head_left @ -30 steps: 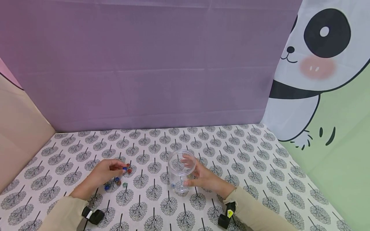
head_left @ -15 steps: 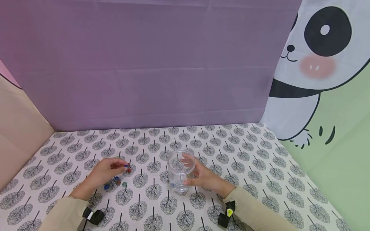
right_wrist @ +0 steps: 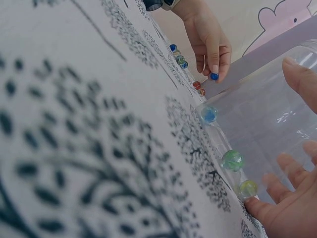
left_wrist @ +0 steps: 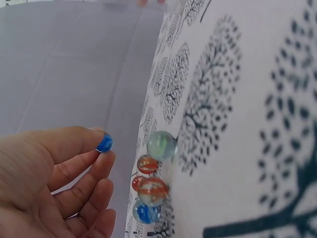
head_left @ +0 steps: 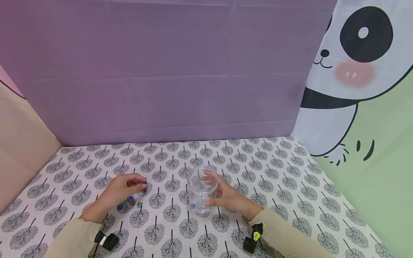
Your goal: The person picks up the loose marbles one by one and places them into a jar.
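Observation:
My left hand (head_left: 122, 190) pinches a blue marble (left_wrist: 104, 143) between thumb and forefinger, above the cloth, the other fingers loosely bent. Below and beside it lie a pale green marble (left_wrist: 161, 145), an orange-red swirled marble (left_wrist: 153, 190) and a blue one (left_wrist: 147, 212), with other marbles close by. My right hand (head_left: 230, 197) holds a clear plastic jar (head_left: 193, 195) from its right side, thumb in front and fingers behind. The jar stands upright with its mouth uncovered. At its bottom are a light blue marble (right_wrist: 208, 114), a green marble (right_wrist: 233, 160) and a yellowish marble (right_wrist: 248, 188).
A white cloth (head_left: 174, 233) printed with grey trees covers the table. Behind it hangs a purple curtain (head_left: 167, 89), and a panda print (head_left: 342, 79) is on the right. Each wrist wears a black camera on a strap.
My left hand, with the blue marble in its fingertips, has moved slightly right and up off the group of marbles. The right hand and jar have stayed in place.

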A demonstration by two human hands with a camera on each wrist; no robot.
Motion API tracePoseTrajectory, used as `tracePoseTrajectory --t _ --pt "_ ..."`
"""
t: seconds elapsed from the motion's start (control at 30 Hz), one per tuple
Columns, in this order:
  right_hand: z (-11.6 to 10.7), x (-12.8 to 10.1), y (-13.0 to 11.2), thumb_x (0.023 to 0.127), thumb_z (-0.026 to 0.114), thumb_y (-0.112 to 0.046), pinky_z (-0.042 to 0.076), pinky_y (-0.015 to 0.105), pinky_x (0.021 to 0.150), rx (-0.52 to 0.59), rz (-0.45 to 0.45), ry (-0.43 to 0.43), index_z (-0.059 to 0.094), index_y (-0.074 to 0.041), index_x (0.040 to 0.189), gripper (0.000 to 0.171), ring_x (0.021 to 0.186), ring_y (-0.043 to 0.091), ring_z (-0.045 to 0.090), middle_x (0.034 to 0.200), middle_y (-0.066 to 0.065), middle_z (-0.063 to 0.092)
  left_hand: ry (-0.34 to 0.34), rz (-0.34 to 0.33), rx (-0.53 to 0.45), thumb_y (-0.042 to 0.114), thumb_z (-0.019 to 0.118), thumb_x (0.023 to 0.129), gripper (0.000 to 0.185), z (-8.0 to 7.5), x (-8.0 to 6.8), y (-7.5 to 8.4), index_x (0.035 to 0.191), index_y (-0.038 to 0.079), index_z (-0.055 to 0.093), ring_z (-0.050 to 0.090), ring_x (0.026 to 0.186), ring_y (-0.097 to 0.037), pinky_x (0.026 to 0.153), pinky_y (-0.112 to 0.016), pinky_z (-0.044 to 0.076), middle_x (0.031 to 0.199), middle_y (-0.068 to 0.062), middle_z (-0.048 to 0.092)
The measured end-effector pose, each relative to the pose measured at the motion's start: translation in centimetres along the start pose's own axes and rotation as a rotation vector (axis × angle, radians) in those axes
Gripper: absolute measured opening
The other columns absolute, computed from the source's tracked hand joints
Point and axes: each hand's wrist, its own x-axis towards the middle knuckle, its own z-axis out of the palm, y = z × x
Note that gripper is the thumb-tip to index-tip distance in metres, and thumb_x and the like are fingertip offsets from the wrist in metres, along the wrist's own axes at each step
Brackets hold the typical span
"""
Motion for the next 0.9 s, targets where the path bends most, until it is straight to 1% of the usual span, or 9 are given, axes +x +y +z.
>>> tracePoseTrajectory --t 0.07,0.27,0.47,0.57,0.73,0.77,0.83,0.9 --pt "-0.1 0.0 0.1 0.078 0.076 -0.019 0.026 0.044 0.111 -0.003 -0.012 -0.006 0.018 -0.023 0.149 0.091 0.137 0.033 0.030 0.150 0.013 0.030 -0.002 0.008 -0.003 0.017 0.066 0.087 0.027 0.0 0.0 0.3 0.110 0.002 0.065 0.058 0.083 -0.016 0.073 -0.032 0.047 0.093 -0.003 0.066" --pt "-0.3 0.1 0.2 0.077 0.077 -0.027 0.027 0.045 0.110 -0.010 -0.034 -0.017 0.017 -0.020 0.149 0.094 0.136 0.034 0.030 0.150 0.014 0.030 -0.020 0.011 -0.057 0.016 0.065 0.088 0.029 0.1 0.0 1.1 0.111 0.000 0.064 0.058 0.082 -0.018 0.069 -0.029 0.050 0.093 -0.005 0.067" --pt "-0.3 0.1 0.2 0.078 0.077 -0.025 0.025 0.045 0.111 -0.005 -0.040 -0.023 0.015 -0.016 0.149 0.095 0.137 0.033 0.028 0.150 0.014 0.029 0.004 0.066 -0.013 0.015 0.066 0.087 0.025 0.3 -0.1 1.7 0.108 0.002 0.066 0.057 0.084 -0.016 0.073 -0.030 0.047 0.094 -0.003 0.067" --pt "-0.3 0.1 0.2 0.078 0.076 -0.023 0.025 0.046 0.111 -0.003 -0.039 -0.022 0.015 -0.016 0.149 0.094 0.138 0.033 0.028 0.150 0.015 0.029 0.023 0.100 0.011 0.014 0.067 0.086 0.023 0.3 -0.1 2.1 0.107 0.003 0.067 0.057 0.085 -0.015 0.075 -0.030 0.047 0.093 0.000 0.067" --pt "-0.2 0.1 0.1 0.078 0.076 -0.021 0.025 0.046 0.111 -0.004 -0.029 -0.020 0.015 -0.016 0.149 0.094 0.138 0.033 0.027 0.150 0.015 0.029 0.045 0.129 0.025 0.014 0.067 0.086 0.021 0.4 -0.2 2.6 0.106 0.005 0.068 0.058 0.085 -0.012 0.079 -0.030 0.047 0.092 0.003 0.068" --pt "-0.2 0.1 0.1 0.078 0.076 -0.021 0.025 0.046 0.111 -0.003 -0.025 -0.018 0.016 -0.017 0.149 0.094 0.138 0.033 0.028 0.150 0.015 0.029 0.045 0.133 0.023 0.015 0.067 0.086 0.021 0.4 -0.2 2.8 0.106 0.005 0.068 0.057 0.085 -0.011 0.078 -0.029 0.047 0.092 0.003 0.068" --pt "-0.2 0.1 0.1 0.078 0.077 -0.021 0.025 0.046 0.111 0.000 -0.018 -0.015 0.016 -0.018 0.149 0.094 0.137 0.033 0.029 0.150 0.014 0.029 0.038 0.132 -0.001 0.015 0.067 0.087 0.022 0.4 -0.3 3.0 0.106 0.005 0.068 0.057 0.084 -0.013 0.070 -0.028 0.049 0.092 0.002 0.068" --pt "-0.2 0.1 0.2 0.078 0.077 -0.021 0.026 0.045 0.111 0.002 -0.013 -0.013 0.016 -0.019 0.149 0.093 0.137 0.034 0.029 0.150 0.013 0.030 0.032 0.129 -0.020 0.016 0.067 0.087 0.023 0.4 -0.4 3.3 0.107 0.004 0.067 0.057 0.084 -0.014 0.065 -0.025 0.049 0.093 0.001 0.067"
